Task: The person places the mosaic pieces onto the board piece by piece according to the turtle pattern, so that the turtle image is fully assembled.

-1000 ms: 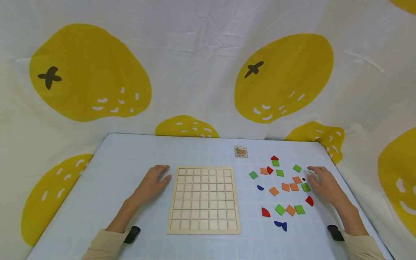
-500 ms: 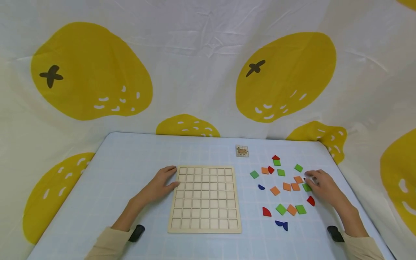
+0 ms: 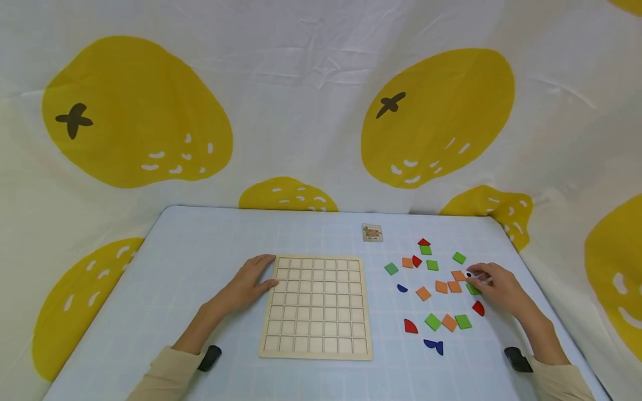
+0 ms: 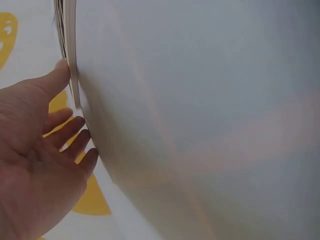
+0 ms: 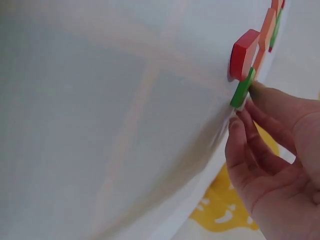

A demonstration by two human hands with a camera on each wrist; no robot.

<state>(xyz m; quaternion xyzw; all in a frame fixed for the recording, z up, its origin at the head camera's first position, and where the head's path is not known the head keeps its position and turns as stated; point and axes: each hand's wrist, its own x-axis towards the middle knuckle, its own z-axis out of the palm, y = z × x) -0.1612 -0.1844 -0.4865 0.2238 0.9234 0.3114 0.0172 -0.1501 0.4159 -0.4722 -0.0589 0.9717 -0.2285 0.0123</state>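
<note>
Resting the left hand (image 3: 246, 285), fingers apart, against the board (image 3: 316, 306); framing the white disc (image 3: 468, 274) with the right hand (image 3: 498, 285), pinch unclear, ideally not nudging the green tile (image 5: 243, 89).

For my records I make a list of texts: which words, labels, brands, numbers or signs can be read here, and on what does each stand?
No text or number can be read.
Small picture card beyond the grid board: too small to tell whether it bears text.
Dark cross-shaped marks on the patterned cloth: part of its print, not writing.
White piece: one black dot, no visible lettering.
</note>
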